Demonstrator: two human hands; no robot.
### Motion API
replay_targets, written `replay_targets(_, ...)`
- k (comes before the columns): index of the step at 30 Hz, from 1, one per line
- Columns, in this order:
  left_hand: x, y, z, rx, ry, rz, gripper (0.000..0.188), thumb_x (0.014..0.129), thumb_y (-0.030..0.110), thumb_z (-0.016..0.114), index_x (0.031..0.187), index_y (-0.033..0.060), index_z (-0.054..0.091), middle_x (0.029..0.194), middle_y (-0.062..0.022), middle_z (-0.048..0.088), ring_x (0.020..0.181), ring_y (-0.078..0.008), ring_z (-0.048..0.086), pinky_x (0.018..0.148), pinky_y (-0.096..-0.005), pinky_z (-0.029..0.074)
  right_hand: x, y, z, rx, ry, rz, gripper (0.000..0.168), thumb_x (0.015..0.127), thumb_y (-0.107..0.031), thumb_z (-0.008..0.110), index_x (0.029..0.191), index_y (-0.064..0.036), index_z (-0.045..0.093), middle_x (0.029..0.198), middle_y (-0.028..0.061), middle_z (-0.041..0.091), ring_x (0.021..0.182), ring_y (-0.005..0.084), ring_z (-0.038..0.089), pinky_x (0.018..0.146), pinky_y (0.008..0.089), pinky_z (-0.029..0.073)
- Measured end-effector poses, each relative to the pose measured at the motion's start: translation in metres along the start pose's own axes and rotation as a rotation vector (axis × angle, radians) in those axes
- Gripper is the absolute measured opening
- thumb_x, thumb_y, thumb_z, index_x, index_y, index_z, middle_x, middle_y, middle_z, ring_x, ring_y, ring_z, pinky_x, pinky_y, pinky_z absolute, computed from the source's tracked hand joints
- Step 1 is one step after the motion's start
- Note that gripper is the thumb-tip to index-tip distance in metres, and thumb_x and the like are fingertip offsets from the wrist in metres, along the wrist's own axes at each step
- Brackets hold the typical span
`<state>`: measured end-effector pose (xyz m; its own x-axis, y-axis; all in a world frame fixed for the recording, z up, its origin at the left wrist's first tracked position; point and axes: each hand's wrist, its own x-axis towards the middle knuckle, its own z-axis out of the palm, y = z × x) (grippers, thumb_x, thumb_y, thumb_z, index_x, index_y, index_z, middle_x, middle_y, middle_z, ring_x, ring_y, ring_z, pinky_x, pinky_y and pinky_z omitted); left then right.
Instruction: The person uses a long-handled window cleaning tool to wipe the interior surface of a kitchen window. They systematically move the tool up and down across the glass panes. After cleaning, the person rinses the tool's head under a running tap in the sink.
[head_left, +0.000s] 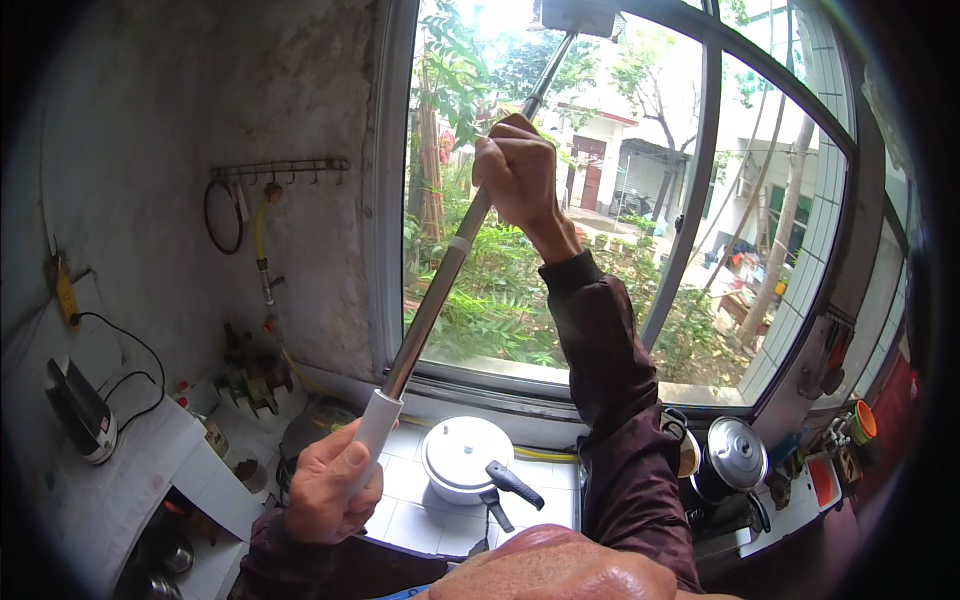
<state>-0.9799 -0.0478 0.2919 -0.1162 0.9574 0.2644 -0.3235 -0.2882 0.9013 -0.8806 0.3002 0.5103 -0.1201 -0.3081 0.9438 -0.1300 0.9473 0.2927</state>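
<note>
A telescopic metal pole (431, 322) slants from the lower left up across the window. My left hand (330, 480) is wrapped around its white plastic grip (377, 424) at the lower end. Higher up, my right hand (517, 172) is closed around the shaft with the arm stretched out. A flat cleaning head (579, 16) is fixed to the far end, near the top of the window pane (495, 315); the picture's edge cuts it off. Whether the head touches the glass I cannot tell. Below the pole, a white pressure cooker (466, 457) with black handles stands on the tiled counter (409, 521).
A metal lidded pot (735, 450) stands on the right. At left are a wall hook rack (281, 166), a yellow hose (261, 229), a black appliance (79, 412) with a cord and a dark wok (319, 427). An aluminium window frame (686, 202) divides the panes.
</note>
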Motion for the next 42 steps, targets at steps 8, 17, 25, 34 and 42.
replay_targets(8, -0.027, 0.086, -0.026, -0.12, -0.089, -0.018, 0.063, 0.113, 0.034, 0.056, 0.158, -0.0048, 0.036, 0.061, -0.0041, 0.046, 0.038, -0.007, 0.033, 0.034, -0.0251, 0.028, 0.05, 0.0, 0.017, -0.224, -0.053, -0.045, 0.041, 0.1, -0.016, 0.057, 0.06, -0.008, 0.063, 0.056, 0.0038, 0.055, 0.062, 0.0198, 0.053, 0.064, 0.0365, 0.044)
replay_targets(17, -0.018, 0.136, -0.017, -0.461, -0.284, -0.107, 0.061, 0.118, 0.03, 0.041, 0.164, -0.0037, 0.019, 0.072, -0.0096, 0.054, 0.041, -0.0084, 0.041, 0.035, -0.0259, 0.034, 0.089, 0.024, 0.011, -0.338, -0.035, -0.202, 0.023, 0.097, -0.013, 0.059, 0.075, -0.008, 0.062, 0.062, 0.0052, 0.057, 0.061, 0.0221, 0.058, 0.058, 0.0367, 0.044)
replay_targets(25, 0.008, 0.11, -0.016, -0.368, -0.218, -0.093, 0.053, 0.118, 0.032, 0.043, 0.161, 0.0007, 0.034, 0.067, -0.0051, 0.049, 0.04, -0.0071, 0.036, 0.035, -0.0237, 0.032, 0.079, 0.041, 0.005, -0.298, -0.087, -0.161, 0.028, 0.098, -0.016, 0.059, 0.072, -0.006, 0.062, 0.059, 0.0053, 0.054, 0.061, 0.0222, 0.055, 0.062, 0.036, 0.045)
replay_targets(34, 0.04, 0.061, -0.014, -0.191, -0.066, -0.089, 0.049, 0.117, 0.037, 0.045, 0.154, 0.0044, 0.046, 0.06, 0.0003, 0.043, 0.037, -0.0052, 0.03, 0.033, -0.0239, 0.028, 0.054, 0.049, 0.004, -0.192, -0.122, 0.001, 0.036, 0.096, -0.018, 0.057, 0.062, -0.005, 0.057, 0.058, 0.0057, 0.053, 0.063, 0.0221, 0.052, 0.064, 0.0366, 0.042)
replay_targets(42, 0.05, 0.024, -0.014, -0.304, -0.171, -0.122, 0.055, 0.117, 0.042, 0.044, 0.157, 0.005, 0.039, 0.063, -0.0002, 0.044, 0.039, -0.0057, 0.032, 0.035, -0.0233, 0.03, 0.037, 0.061, -0.009, -0.289, -0.175, -0.254, 0.035, 0.099, -0.017, 0.056, 0.067, -0.005, 0.049, 0.061, 0.007, 0.047, 0.064, 0.0258, 0.05, 0.064, 0.039, 0.041)
